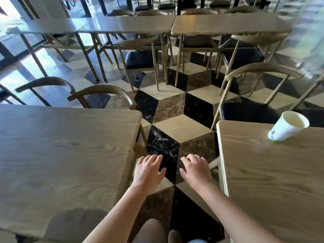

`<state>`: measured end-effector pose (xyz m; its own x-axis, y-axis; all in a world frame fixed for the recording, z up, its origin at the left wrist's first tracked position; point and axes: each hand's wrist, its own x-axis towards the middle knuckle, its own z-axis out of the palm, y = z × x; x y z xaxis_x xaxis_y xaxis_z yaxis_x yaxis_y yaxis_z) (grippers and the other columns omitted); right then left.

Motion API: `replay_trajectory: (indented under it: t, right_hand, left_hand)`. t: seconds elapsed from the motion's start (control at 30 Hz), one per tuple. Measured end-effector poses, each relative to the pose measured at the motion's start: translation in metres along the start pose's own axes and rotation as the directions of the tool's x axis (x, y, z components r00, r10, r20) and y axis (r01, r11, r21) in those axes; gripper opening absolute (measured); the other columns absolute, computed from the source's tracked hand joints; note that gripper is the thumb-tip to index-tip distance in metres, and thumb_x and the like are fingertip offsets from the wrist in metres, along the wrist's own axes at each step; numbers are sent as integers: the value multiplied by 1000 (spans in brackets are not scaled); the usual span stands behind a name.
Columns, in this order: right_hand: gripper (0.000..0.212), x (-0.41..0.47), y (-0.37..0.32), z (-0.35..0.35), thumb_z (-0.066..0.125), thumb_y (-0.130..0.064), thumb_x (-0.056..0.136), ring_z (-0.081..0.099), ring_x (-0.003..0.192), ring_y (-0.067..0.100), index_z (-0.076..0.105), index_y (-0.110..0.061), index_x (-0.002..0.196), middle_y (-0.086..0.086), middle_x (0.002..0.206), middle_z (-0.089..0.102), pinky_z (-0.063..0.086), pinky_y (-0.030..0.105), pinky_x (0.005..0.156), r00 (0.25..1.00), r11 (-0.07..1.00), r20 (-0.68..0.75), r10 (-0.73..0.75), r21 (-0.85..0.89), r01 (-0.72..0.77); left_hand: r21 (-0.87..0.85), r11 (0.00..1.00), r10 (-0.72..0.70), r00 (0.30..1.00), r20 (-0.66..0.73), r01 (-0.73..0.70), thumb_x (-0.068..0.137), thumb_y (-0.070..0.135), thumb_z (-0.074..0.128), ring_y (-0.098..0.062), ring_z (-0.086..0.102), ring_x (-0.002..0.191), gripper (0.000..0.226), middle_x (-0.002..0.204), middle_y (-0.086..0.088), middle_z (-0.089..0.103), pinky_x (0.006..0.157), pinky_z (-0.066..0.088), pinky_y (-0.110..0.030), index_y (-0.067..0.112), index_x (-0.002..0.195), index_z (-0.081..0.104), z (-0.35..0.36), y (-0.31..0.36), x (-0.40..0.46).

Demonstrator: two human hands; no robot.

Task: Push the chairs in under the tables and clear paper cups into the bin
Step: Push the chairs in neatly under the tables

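A white paper cup (288, 126) with green print stands near the far edge of the wooden table on my right (273, 181). My left hand (149, 170) and my right hand (195, 170) hover palm down over the aisle between the two near tables, fingers spread, holding nothing. A chair with a curved back and black seat (249, 109) stands pulled out beyond the right table. Two curved chair backs (103, 92) show at the far edge of the left table (61, 155).
Further tables (228, 23) stand in a row at the back, with chairs (142, 58) partly under them. The aisle floor (175, 106) has black, brown and cream cube-pattern tiles. Glass doors let in bright light at the far left. No bin is in view.
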<state>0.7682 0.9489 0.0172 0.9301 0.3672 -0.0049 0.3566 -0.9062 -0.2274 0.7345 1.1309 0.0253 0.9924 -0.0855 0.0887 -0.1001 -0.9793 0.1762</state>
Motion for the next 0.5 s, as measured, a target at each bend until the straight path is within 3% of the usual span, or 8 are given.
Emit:
replay_trajectory:
  t: [0.23,0.5]
  right_hand:
    - [30,110,35,-3,73,-27,73,59,87,29,66,-14,98,8,92,65,47,44,79,996,996,-6,87,6,-87]
    - [30,276,85,-31,62,-29,83,56,97,27,62,-15,109,7,103,63,43,42,83,982,983,-51,181,-29,-183]
  left_hand:
    - [-18,999,46,999,24,-46,84,41,58,-20,54,113,47,121,-2,62,98,38,-40,15,124,55,15,-22,130]
    - [-31,978,209,975,75,-208,89,45,48,-18,44,123,51,133,2,53,104,30,-37,21,134,44,13,-50,321]
